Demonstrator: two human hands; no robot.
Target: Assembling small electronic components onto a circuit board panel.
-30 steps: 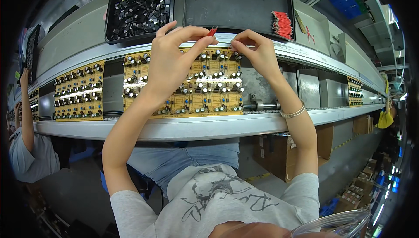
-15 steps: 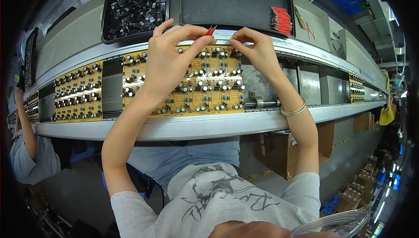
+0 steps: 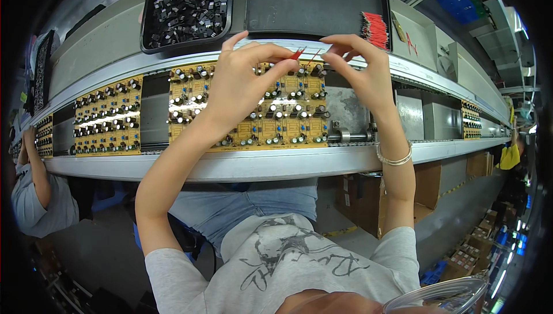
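My left hand (image 3: 245, 78) is over the middle circuit board, its thumb and forefinger pinching a small bunch of short red wires (image 3: 298, 54). To its right, my right hand (image 3: 363, 69) hovers past the board's far right corner, thumb and forefinger apart. A single thin red wire (image 3: 314, 55) slants upward between the two hands, close to the right fingertips. Whether its lower end sits in the board is too small to tell. The yellow circuit board (image 3: 253, 132) carries rows of black-and-white capacitors, and my left hand and forearm cover part of it.
Beyond the rail stand a black tray of black connector-like parts (image 3: 187, 6) and a larger black tray (image 3: 305, 3) with a pile of red wires (image 3: 375, 29). Other boards (image 3: 108, 115) lie along the conveyor rail (image 3: 247, 167). Another person's arm (image 3: 37, 164) is at far left.
Both hands have moved right, and the right fingers have lifted off the board's far edge and spread. A slanting red wire now shows there. The boards have shifted slightly right.
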